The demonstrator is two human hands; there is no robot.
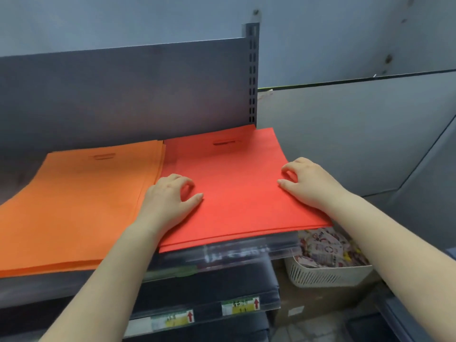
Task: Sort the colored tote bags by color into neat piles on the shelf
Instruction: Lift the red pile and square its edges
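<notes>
Because the pile of flat red non-woven tote bags [229, 183] sits skewed on the grey metal shelf [172, 265], its long axis running from the near front edge back toward the slotted upright, with its near right corner jutting past the shelf's end, the next move seems to turn on nudging it square. Both hands lie on top of it: the left hand [170, 198] near the pile's left edge, the right hand [308, 180] near its right edge, roughly level with each other, so neither is clearly the nearer. The fingers of each are curled with tips pressing the top bag and thumbs stretched inward; nothing is pinched as far as I can tell.

The red bags look thin, matte and crisp, with a slit handle near the far end and several layers showing at the front edge. Just beside them on the left, touching or nearly so, lies the pile of orange non-woven tote bags [74, 206], its layers slightly fanned. Below right stands a white slotted plastic basket [325, 275] of small packets.
</notes>
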